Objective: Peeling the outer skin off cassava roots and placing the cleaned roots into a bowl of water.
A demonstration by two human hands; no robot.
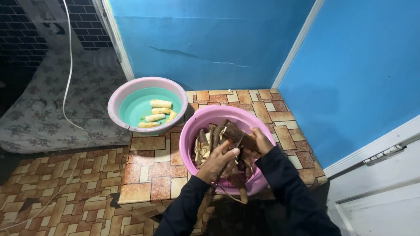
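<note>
- Brown unpeeled cassava root (239, 136) held over the pink basin (192, 131), long axis slanting from far left to near right.
- Right hand (261, 142) clamped on its right end.
- Left hand (217, 161) curled shut around a knife (234, 147), blade laid against the root's near side.
- Peeled pale pieces (158, 110) in the teal basin (118, 98), far left.

Blue walls (210, 39) meet in a corner above a brown stone-patterned floor (57, 183).
</note>
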